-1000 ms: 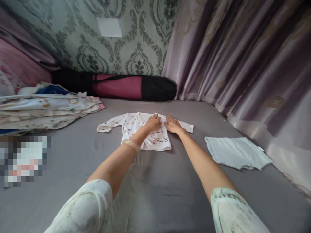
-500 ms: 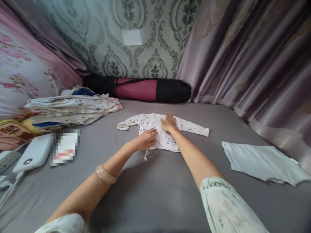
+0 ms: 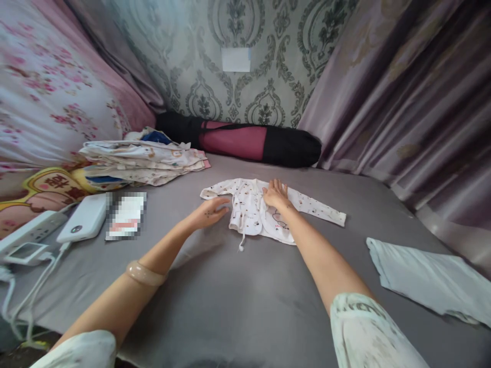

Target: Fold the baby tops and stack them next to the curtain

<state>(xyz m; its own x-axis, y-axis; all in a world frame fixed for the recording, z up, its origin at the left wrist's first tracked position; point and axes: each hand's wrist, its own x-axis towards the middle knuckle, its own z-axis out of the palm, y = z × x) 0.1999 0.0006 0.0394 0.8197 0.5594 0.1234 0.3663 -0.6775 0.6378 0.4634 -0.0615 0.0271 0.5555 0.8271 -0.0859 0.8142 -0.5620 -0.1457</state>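
A small white patterned baby shirt (image 3: 247, 212) lies front up on the grey sheet, its sleeves spread to both sides and a tie string hanging from its lower hem. My right hand (image 3: 276, 194) rests with fingers stretched out on the shirt's chest, right of the front overlap. Just left of the shirt's body, below the left sleeve, my left hand (image 3: 210, 211) hovers with fingers apart and nothing in it. My right forearm hides part of the printed right panel.
A folded pale cloth (image 3: 429, 276) lies at the right. Stacked clothes (image 3: 146, 158) sit at the back left, near a white power bank (image 3: 84, 217) and a power strip (image 3: 34, 232) with cables. A long black and maroon bag (image 3: 238, 140) lies along the wall.
My left hand has moved left off the shirt, uncovering its left panel. My right hand stays on the chest. The camera view has turned slightly left.
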